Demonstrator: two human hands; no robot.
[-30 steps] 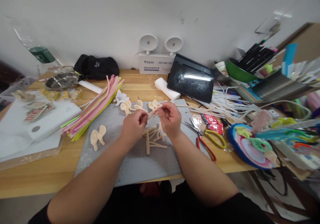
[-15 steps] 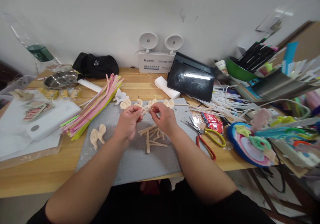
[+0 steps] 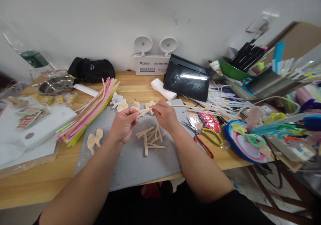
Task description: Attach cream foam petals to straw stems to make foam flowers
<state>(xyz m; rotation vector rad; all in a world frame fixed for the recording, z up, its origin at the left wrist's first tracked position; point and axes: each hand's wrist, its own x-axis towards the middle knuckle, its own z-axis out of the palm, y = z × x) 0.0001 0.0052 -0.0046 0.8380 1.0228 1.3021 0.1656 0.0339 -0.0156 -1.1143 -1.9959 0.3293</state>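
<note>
Between my two hands stretches a cream pipe cleaner [image 3: 144,111], which looks folded or doubled. My left hand [image 3: 124,122] pinches its left end between thumb and fingers. The right end is pinched by my right hand [image 3: 165,115]. Below them, several short cream pipe cleaner pieces [image 3: 146,144] lie crossed on the grey cutting mat [image 3: 125,168]. Behind my hands sits a row of coiled cream petal shapes [image 3: 122,106], partly hidden by the fingers. Two more coiled shapes with short stems [image 3: 94,140] rest on the mat left of my left forearm.
A bundle of pink and yellow-green pipe cleaners [image 3: 90,113] lies at the left. Yellow-handled scissors [image 3: 212,136] and red-handled pliers [image 3: 204,147] lie right of my right hand. Behind stand a black tablet-like device [image 3: 187,79] and a white emergency light [image 3: 151,64].
My hands have moved slightly apart, and more of the cream pipe cleaner shows between them. The camera view has shifted a little, moving the whole scene leftward.
</note>
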